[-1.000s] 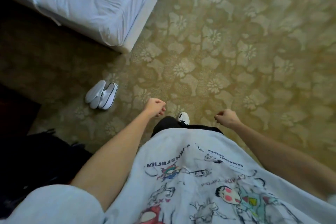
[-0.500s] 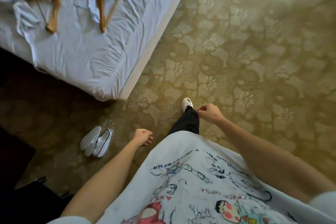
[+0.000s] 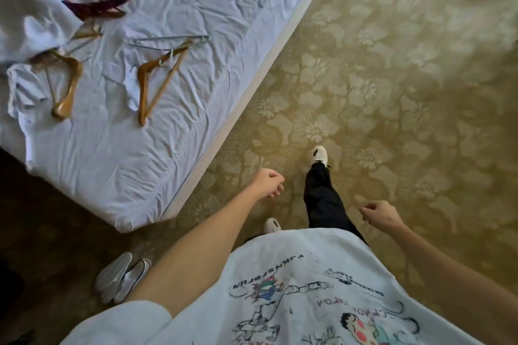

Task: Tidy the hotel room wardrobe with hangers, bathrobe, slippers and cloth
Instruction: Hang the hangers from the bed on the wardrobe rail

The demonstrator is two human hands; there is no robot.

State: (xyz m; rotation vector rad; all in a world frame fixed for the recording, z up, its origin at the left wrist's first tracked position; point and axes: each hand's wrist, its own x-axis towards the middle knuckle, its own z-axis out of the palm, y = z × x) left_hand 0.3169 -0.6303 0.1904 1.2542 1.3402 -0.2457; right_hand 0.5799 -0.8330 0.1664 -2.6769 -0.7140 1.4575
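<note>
Both hands, left and right, loosely curled, empty; wooden hangers on white-sheeted bed; white slippers below its corner.

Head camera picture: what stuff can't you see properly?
- White slippers: heel ends hidden behind the left forearm.
- Dark red hanger: blurred, shape unclear.
- White cloth bunched on the white-sheeted bed: cut off by the left edge; bathrobe or not, unclear.
- Wardrobe: outside the picture.

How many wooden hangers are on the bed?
3 plainly: one near the left edge, one mid-bed under a metal hanger, one dark red. More may hide under the white cloth.
</note>
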